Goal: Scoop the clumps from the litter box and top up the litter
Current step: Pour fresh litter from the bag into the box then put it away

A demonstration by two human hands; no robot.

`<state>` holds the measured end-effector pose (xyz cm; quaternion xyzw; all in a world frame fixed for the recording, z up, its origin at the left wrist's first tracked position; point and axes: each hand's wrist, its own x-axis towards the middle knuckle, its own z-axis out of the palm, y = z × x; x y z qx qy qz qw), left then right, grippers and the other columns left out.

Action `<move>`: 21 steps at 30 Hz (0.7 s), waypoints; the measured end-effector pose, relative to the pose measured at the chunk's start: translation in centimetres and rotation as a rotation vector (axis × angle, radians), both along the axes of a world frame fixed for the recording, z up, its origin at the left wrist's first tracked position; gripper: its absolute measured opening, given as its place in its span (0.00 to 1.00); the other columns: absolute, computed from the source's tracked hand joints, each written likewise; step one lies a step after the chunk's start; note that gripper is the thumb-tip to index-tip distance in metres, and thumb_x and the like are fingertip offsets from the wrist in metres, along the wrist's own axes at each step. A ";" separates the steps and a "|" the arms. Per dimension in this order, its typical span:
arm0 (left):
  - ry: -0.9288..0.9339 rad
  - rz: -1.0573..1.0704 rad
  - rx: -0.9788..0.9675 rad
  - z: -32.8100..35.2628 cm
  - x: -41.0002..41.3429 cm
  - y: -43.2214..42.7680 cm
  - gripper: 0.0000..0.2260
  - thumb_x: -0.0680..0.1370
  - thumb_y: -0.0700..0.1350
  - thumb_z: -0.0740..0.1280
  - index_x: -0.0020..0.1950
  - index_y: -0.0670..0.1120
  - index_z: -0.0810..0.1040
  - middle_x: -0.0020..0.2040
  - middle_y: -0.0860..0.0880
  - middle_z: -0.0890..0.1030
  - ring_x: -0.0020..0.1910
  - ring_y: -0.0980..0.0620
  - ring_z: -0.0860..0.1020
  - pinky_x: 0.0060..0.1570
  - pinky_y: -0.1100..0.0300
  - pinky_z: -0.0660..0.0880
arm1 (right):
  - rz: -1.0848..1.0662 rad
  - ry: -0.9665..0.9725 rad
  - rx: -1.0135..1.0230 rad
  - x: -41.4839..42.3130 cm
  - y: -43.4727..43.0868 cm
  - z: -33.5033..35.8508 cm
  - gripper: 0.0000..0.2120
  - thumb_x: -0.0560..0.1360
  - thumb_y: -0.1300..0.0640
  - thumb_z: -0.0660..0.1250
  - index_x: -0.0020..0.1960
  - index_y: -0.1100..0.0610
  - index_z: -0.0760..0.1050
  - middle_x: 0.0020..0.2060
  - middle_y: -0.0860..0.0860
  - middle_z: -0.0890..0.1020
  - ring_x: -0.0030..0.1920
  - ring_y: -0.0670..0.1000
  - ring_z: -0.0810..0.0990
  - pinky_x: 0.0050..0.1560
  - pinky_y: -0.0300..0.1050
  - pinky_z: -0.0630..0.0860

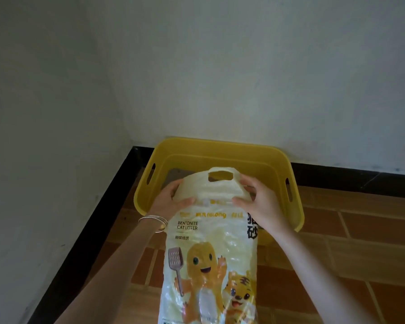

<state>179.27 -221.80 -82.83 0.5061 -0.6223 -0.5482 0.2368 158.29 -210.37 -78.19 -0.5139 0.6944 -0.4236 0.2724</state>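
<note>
The litter bag (211,253) covers most of the inside of the litter box (220,148) and its near wall. Only a grey sliver of the bottom shows at the far left, so the litter level cannot be told. The bag's lower end and both forearms run off the near edge. The left hand's (171,197) fingers (172,186) lie partly behind the bag's top. The small print is too blurred to read.
</note>
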 end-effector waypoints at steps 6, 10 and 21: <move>-0.073 0.125 0.093 -1.2 -1.0 -1.9 0.35 0.65 0.40 0.78 0.69 0.49 0.68 0.58 0.49 0.77 0.53 0.44 0.78 0.52 0.45 0.77 | -0.076 -0.003 -0.016 -0.6 -1.4 -1.6 0.25 0.68 0.63 0.73 0.63 0.57 0.73 0.46 0.43 0.80 0.45 0.35 0.77 0.43 0.24 0.72; 0.012 0.166 0.038 -0.2 -0.8 -1.0 0.28 0.67 0.36 0.76 0.63 0.48 0.72 0.48 0.51 0.80 0.48 0.47 0.79 0.47 0.49 0.78 | -0.119 0.018 -0.086 0.0 -0.9 -0.9 0.21 0.68 0.62 0.74 0.60 0.54 0.76 0.44 0.45 0.82 0.45 0.38 0.78 0.44 0.25 0.72; 0.135 0.176 -0.206 5.0 1.2 2.6 0.19 0.68 0.32 0.73 0.45 0.57 0.79 0.43 0.55 0.82 0.42 0.59 0.80 0.42 0.59 0.78 | -0.014 0.225 -0.369 1.2 3.1 3.6 0.20 0.65 0.68 0.75 0.54 0.55 0.78 0.39 0.45 0.81 0.43 0.41 0.80 0.47 0.30 0.74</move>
